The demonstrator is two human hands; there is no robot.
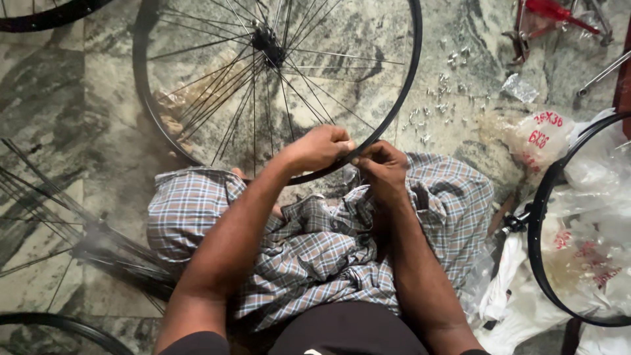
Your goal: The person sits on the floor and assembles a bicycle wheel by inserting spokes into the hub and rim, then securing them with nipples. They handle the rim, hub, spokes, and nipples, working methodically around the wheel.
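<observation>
A black bicycle wheel rim (410,72) with thin steel spokes and a dark hub (266,39) leans over my lap, which is covered by a grey checked cloth (315,243). My left hand (319,148) is closed over the near edge of the rim, knuckles up. My right hand (381,167) pinches at the rim right beside it, fingers bent together on a small part I cannot make out. Both hands touch the rim at its lowest point.
Small silver spoke nipples (440,105) lie scattered on the marble floor. A second black rim (536,217) lies on white plastic bags (591,197) at the right. Loose spokes (59,217) and another rim (39,20) lie left. A red tool (552,13) lies top right.
</observation>
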